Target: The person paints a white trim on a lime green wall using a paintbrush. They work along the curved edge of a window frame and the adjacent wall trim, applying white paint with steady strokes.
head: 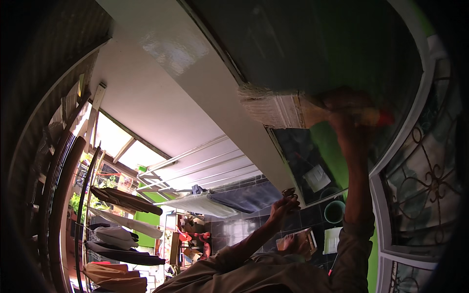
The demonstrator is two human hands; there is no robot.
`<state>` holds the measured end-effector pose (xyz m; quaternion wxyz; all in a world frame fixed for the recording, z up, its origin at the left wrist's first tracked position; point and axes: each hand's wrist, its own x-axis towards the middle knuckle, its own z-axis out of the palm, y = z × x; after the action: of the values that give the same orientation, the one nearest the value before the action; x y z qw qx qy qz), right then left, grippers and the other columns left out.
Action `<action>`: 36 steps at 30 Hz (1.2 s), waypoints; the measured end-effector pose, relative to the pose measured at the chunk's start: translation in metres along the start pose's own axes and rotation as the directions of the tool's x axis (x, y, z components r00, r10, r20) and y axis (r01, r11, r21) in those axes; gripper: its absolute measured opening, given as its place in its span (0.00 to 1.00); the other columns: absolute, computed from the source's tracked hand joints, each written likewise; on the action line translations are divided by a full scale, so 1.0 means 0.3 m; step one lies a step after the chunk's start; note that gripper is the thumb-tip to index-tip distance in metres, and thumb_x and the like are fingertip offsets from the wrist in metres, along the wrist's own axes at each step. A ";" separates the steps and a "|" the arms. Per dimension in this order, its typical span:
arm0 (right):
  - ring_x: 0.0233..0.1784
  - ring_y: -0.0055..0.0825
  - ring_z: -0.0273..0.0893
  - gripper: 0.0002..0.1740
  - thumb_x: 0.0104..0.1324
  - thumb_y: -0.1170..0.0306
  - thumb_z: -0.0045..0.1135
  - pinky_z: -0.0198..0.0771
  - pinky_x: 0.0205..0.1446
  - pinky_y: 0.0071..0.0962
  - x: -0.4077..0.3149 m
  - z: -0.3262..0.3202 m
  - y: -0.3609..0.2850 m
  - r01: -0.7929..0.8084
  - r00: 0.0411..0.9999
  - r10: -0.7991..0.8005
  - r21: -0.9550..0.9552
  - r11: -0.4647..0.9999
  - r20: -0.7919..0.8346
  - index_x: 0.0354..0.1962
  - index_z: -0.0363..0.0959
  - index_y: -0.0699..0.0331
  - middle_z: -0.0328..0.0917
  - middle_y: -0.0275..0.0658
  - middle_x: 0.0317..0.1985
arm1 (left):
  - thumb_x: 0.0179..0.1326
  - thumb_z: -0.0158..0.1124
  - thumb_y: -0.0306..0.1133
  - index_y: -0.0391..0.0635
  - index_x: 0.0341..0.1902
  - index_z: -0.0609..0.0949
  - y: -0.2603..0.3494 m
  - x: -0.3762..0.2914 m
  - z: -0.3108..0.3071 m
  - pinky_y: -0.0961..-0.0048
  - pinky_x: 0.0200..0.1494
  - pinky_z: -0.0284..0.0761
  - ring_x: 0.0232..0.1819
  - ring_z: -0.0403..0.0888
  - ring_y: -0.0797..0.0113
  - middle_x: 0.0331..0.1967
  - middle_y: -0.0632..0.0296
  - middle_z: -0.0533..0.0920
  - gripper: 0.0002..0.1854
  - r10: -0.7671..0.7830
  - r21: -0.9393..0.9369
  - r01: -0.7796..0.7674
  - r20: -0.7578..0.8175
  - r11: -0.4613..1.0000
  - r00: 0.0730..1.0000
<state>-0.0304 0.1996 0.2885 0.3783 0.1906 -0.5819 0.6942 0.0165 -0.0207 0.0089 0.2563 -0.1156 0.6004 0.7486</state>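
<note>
My right hand (344, 110) is raised at the upper right and grips the handle of a wide paintbrush (273, 106). The pale bristles lie across the edge between the white door frame (209, 99) and the dark glass pane (293, 47); whether they touch cannot be told. Lower down, my left hand (285, 205) is at the door's metal handle (289, 192), fingers bent round it. The glass reflects a white tray and part of a green wall.
On the dark tiled floor stand a green bucket (334, 211), a white paint tray (332, 240) and an open cardboard box (311, 240). Clothes (113, 276) hang on a rack at the lower left. A window with a scrolled metal grille (434, 179) is at the right.
</note>
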 end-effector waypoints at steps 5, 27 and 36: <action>0.41 0.19 0.78 0.17 0.52 0.80 0.67 0.74 0.43 0.19 -0.049 -0.069 0.024 0.050 0.993 -0.043 -0.061 0.997 0.111 0.40 0.74 0.65 0.79 0.35 0.37 | 0.62 0.64 0.42 0.45 0.45 0.79 0.007 -0.002 0.001 0.72 0.41 0.72 0.40 0.80 0.72 0.38 0.63 0.82 0.15 -0.013 0.001 0.013 -0.003 1.000 1.000; 0.31 0.14 0.77 0.12 0.54 0.80 0.65 0.72 0.33 0.15 -0.015 0.010 -0.013 0.316 0.948 -0.317 -0.031 0.948 -0.013 0.38 0.78 0.65 0.81 0.34 0.38 | 0.62 0.64 0.39 0.44 0.43 0.79 -0.021 0.018 -0.016 0.72 0.38 0.75 0.37 0.81 0.70 0.36 0.62 0.82 0.12 0.019 -0.071 -0.016 0.031 0.997 0.999; 0.39 0.25 0.78 0.12 0.50 0.84 0.59 0.74 0.44 0.22 -0.153 -0.060 0.014 -0.001 0.995 0.004 -0.026 1.000 0.103 0.35 0.75 0.71 0.79 0.43 0.36 | 0.62 0.64 0.39 0.45 0.41 0.80 -0.017 0.017 -0.011 0.71 0.40 0.74 0.37 0.81 0.70 0.36 0.63 0.82 0.11 0.008 -0.051 -0.008 0.005 0.999 1.000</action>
<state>-0.0010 0.2026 0.2487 0.3493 0.2204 -0.6100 0.6763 0.0145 -0.0220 0.0012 0.2516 -0.1178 0.5810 0.7650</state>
